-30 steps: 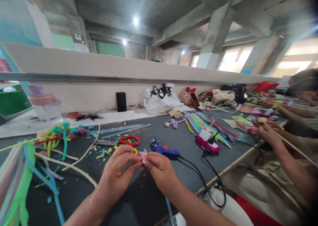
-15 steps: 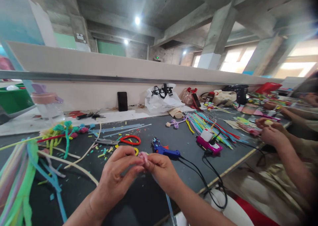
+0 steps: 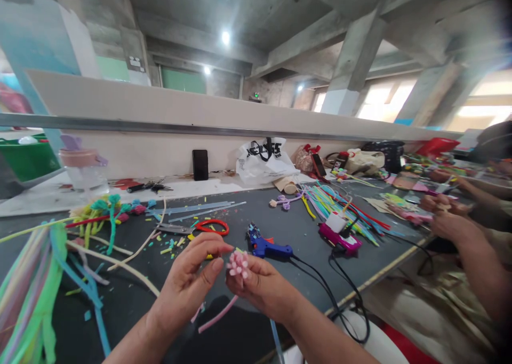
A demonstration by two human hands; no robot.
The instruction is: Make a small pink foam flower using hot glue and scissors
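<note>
A fluffy pink pipe-cleaner flower [image 3: 238, 264] with short, pale-tipped petals is pinched in the fingers of my right hand [image 3: 266, 289]. Below it a pink pipe-cleaner stem [image 3: 219, 315] hangs toward the table. My left hand [image 3: 194, 278] is just left of the flower, thumb and forefinger apart, holding nothing that I can see. Beyond my hands lie red-handled scissors [image 3: 212, 226], with a yellow handle partly hidden behind my left fingers. A blue glue gun [image 3: 270, 246] lies to the right, its cord running to the table's front edge.
Pipe cleaners [image 3: 34, 289] in several colours spread at left, near a teal pipe-cleaner piece [image 3: 112, 220]. Another bundle [image 3: 340, 206] lies behind a magenta power strip [image 3: 340, 239]. A phone [image 3: 200, 165] leans on the partition near a white bag [image 3: 264, 164]. At right, a co-worker's hands [image 3: 446, 214] handle something small.
My left fingers have come away from the pink piece and spread. My right hand has turned it, so its petals face me and the stem shows below.
</note>
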